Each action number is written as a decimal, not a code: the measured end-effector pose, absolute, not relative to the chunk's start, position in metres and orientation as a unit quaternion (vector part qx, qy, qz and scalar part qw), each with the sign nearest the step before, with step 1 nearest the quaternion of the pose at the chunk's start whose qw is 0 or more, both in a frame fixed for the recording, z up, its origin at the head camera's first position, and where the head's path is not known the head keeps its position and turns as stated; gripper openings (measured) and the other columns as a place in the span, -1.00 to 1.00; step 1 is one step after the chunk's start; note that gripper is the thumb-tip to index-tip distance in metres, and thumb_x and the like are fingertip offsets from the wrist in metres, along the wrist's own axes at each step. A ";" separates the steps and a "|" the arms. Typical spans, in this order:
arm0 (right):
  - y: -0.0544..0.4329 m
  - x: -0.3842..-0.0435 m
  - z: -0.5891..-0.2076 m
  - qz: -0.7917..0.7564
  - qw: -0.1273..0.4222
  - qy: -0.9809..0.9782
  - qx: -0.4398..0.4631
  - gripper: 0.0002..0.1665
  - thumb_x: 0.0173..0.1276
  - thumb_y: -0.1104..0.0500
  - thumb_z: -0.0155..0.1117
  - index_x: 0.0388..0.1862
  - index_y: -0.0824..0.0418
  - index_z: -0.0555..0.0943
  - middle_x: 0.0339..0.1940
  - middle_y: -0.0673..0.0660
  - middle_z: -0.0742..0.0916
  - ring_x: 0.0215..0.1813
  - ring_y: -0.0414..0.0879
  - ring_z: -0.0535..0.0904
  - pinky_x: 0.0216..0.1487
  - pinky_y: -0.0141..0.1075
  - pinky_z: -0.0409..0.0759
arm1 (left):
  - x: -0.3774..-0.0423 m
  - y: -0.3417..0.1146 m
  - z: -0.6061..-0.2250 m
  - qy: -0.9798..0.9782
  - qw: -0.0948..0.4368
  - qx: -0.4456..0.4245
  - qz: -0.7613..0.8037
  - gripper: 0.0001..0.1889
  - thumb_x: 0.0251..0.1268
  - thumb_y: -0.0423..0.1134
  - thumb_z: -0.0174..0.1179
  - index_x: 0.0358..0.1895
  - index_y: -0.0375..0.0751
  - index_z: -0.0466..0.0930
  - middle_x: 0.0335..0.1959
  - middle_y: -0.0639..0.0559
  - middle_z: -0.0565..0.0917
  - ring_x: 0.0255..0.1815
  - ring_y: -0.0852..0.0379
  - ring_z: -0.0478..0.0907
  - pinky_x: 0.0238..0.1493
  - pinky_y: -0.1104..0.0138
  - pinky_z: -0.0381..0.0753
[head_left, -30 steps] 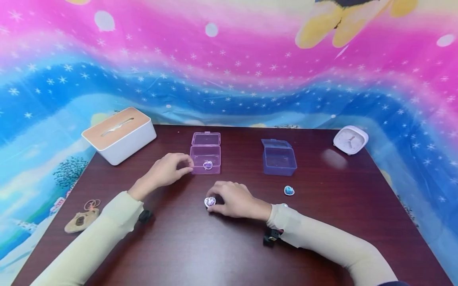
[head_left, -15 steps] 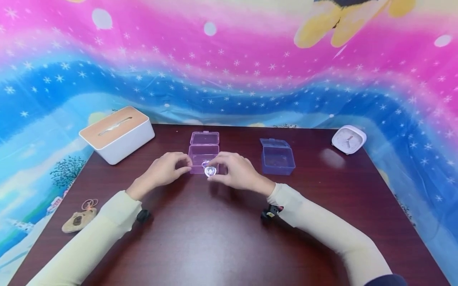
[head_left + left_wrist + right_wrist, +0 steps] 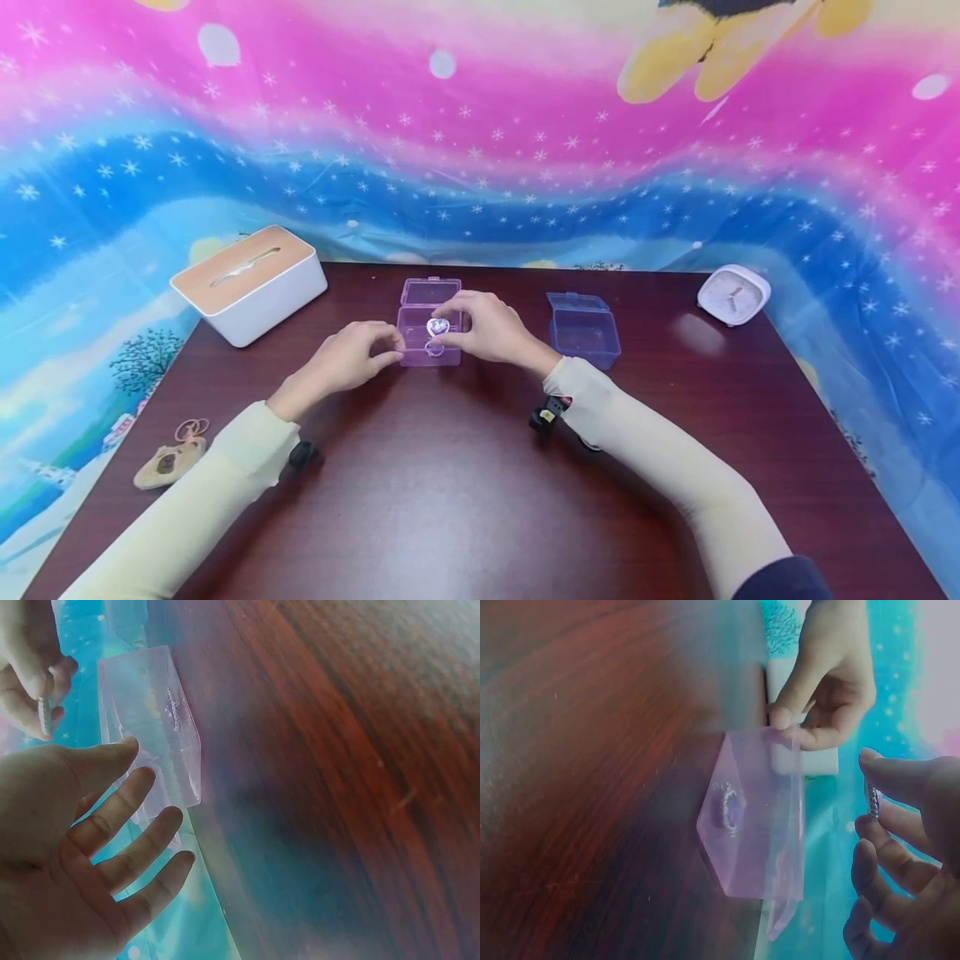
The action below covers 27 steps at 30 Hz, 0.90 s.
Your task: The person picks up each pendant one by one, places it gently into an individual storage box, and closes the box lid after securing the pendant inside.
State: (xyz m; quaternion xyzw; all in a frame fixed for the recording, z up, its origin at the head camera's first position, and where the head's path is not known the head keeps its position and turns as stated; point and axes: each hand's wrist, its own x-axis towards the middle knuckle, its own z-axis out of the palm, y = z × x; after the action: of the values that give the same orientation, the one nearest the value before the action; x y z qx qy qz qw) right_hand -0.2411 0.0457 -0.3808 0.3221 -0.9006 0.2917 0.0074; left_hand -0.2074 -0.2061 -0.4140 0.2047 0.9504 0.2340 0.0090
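My right hand pinches a heart-shaped gem with a sparkling silvery rim between thumb and fingertips. It holds the gem above the open pink transparent box; in the right wrist view the gem appears edge-on, apart from the box. Inside the box lies a purple gem, also with a sparkling rim. At the box's left side my left hand pinches the rim between thumb and index finger, its other fingers spread in the left wrist view.
A blue transparent box stands open to the right. Behind are a white tissue box with a wooden top and a white clock. A tan keychain pouch lies left. Something small and shiny peeks from under the right sleeve.
My right hand has carried the heart-shaped gem from low over the table forward to above the pink box. The right forearm now covers the turquoise gem. My left hand stays at the box.
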 end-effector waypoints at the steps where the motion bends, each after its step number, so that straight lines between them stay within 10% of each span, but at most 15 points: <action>1: 0.045 -0.243 -0.382 0.287 0.007 -0.903 0.318 -0.55 0.24 -0.06 0.57 0.09 0.00 0.77 -0.04 -0.02 0.80 -0.22 0.02 0.65 -0.29 -0.27 0.51 | -0.207 -0.206 -0.414 0.950 0.010 0.205 0.235 -0.95 0.41 -0.16 0.34 -0.25 0.03 0.69 -0.24 0.10 0.74 -0.14 0.02 0.66 -0.04 0.05 0.64; 14: 0.035 -0.260 -0.385 0.267 -0.008 -0.916 0.298 -0.54 0.26 -0.10 0.55 0.11 -0.02 0.76 0.15 -0.03 0.79 0.35 -0.02 0.62 0.28 -0.07 0.59 | -0.207 -0.206 -0.414 0.950 0.012 0.205 0.237 -0.95 0.42 -0.15 0.33 -0.25 0.03 0.69 -0.24 0.12 0.74 -0.16 0.09 0.63 -0.02 0.06 0.64; 27: 0.020 -0.271 -0.405 0.246 0.021 -0.924 0.292 -0.58 0.21 -0.18 0.56 0.03 -0.15 0.78 0.10 -0.13 0.80 0.22 -0.04 0.46 0.45 0.14 0.01 | -0.206 -0.207 -0.414 0.950 0.014 0.202 0.239 -0.93 0.41 -0.14 0.34 -0.18 -0.01 0.71 -0.22 0.11 0.75 -0.12 0.05 0.66 -0.01 0.03 0.66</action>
State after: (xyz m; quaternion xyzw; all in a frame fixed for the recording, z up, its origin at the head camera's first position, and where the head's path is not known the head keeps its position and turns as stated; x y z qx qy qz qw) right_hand -0.2706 0.0196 -0.4047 0.2916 -0.9241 0.2462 0.0208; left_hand -0.2062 -0.2074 -0.4141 0.2021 0.9497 0.2388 0.0142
